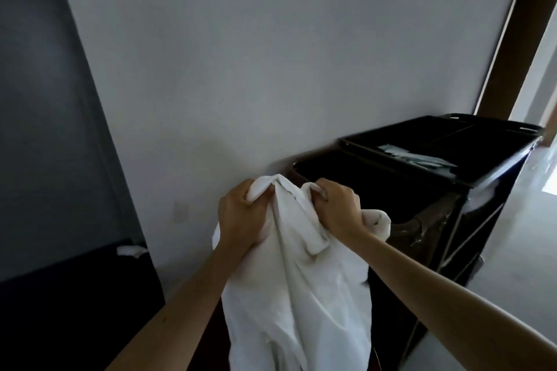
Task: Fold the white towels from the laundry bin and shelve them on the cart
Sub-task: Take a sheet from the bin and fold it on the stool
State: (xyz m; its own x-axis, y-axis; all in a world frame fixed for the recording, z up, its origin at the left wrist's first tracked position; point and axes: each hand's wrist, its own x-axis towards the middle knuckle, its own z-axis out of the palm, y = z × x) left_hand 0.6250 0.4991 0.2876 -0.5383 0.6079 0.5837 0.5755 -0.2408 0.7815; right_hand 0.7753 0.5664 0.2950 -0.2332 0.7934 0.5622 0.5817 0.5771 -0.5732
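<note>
A white towel [298, 289] hangs bunched and unfolded in front of me, its lower end running out of the bottom of the view. My left hand [241, 214] grips its top edge on the left. My right hand [337, 208] grips the top edge a little to the right, fingers curled into the cloth. Both hands are held up close together before the wall. Behind them stands the dark cart [452, 190], its black top tray [422, 172] holding some pale flat items. The laundry bin is not clearly seen.
A plain grey wall [271, 54] fills the background. A dark panel [45, 99] stands at the left with a low black surface [75, 295] and a small white scrap [131, 250] on it. A brown door frame [512, 39] and bright floor lie at the right.
</note>
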